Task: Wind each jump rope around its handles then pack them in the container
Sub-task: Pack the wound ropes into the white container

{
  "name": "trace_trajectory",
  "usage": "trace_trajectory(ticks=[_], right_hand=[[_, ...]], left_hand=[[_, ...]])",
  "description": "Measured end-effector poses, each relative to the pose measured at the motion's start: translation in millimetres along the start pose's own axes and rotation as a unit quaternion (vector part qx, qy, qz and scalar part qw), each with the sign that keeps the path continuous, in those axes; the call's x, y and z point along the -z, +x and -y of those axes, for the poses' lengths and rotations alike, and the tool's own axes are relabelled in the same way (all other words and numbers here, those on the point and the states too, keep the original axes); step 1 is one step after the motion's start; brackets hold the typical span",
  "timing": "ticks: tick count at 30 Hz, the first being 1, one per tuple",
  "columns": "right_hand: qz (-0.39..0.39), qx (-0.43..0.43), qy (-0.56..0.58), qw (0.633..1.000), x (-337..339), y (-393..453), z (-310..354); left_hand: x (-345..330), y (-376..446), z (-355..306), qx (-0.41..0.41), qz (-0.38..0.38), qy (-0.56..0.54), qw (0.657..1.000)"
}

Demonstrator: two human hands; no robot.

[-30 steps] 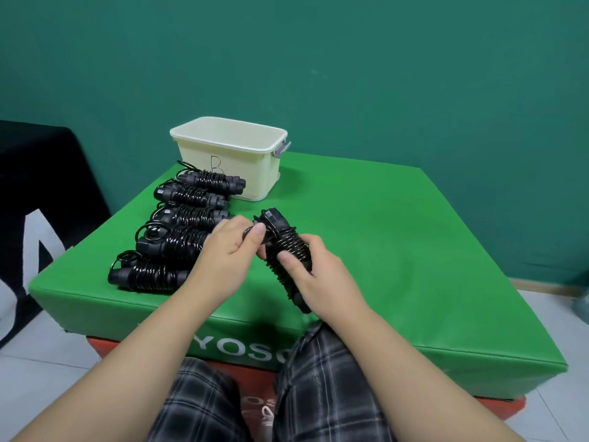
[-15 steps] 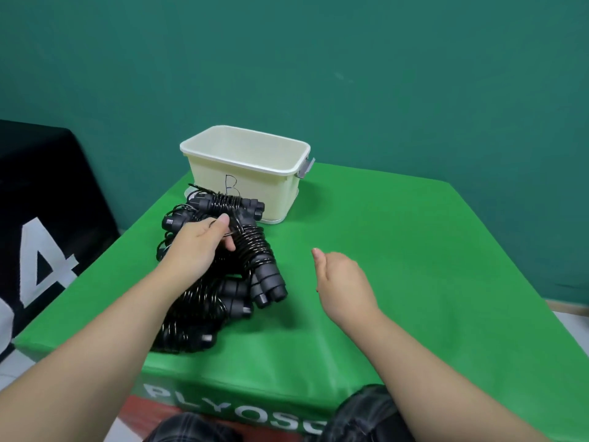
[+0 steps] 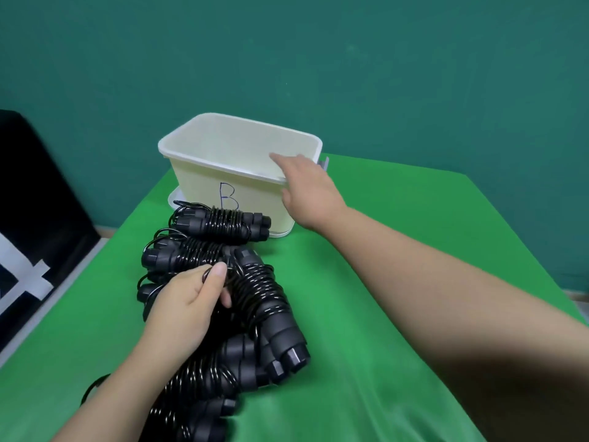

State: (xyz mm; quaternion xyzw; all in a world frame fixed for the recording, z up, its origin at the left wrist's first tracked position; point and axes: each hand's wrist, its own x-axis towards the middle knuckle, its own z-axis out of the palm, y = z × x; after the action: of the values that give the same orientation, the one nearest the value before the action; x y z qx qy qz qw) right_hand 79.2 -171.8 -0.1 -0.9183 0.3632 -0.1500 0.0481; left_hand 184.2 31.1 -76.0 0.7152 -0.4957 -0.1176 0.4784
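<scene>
A cream container (image 3: 204, 183) marked "B" stands open at the back of the green table (image 3: 398, 314). My right hand (image 3: 306, 193) reaches its near right corner, the fingers over the rim and the thumb against the front wall. My left hand (image 3: 188, 301) grips a wound black jump rope (image 3: 267, 311), which lies slanted with its handle ends toward me. Several more wound black ropes (image 3: 220, 224) lie in a row on the left of the table, partly hidden by my left hand and arm.
A white lid (image 3: 174, 199) lies under the container. A black board with white marks (image 3: 35, 250) leans at the left beside the table. A teal wall closes off the back.
My right hand has moved from the table's middle forward to the container's near right corner. My left hand still holds the wound rope over the row. The view has come closer.
</scene>
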Motion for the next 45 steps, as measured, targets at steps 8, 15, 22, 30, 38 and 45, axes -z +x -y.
trace_trajectory(ticks=[8,15,22,30,38,45], right_hand=[[0.050,0.027,-0.106,0.993,-13.2,33.9,3.3],[0.058,-0.004,-0.122,0.991,-2.3,6.1,-1.7],[0.064,-0.054,-0.137,0.987,21.4,-59.9,-38.9],[0.076,-0.131,-0.146,0.978,51.4,-147.1,-83.7],[0.075,-0.196,-0.172,0.963,77.9,-225.0,-118.0],[0.071,-0.241,-0.179,0.951,99.8,-288.8,-138.4]], left_hand=[[-1.8,-0.7,1.3,-0.004,0.004,0.002,1.000],[-2.4,-3.0,-0.6,0.017,-0.009,0.010,1.000],[-2.5,-5.9,-12.8,0.015,-0.005,0.034,0.999],[-3.3,-7.3,-16.0,0.009,0.009,0.051,0.999],[-8.4,4.2,-31.9,0.019,0.060,0.123,0.990],[-20.4,8.5,-50.7,0.042,0.100,0.173,0.979]])
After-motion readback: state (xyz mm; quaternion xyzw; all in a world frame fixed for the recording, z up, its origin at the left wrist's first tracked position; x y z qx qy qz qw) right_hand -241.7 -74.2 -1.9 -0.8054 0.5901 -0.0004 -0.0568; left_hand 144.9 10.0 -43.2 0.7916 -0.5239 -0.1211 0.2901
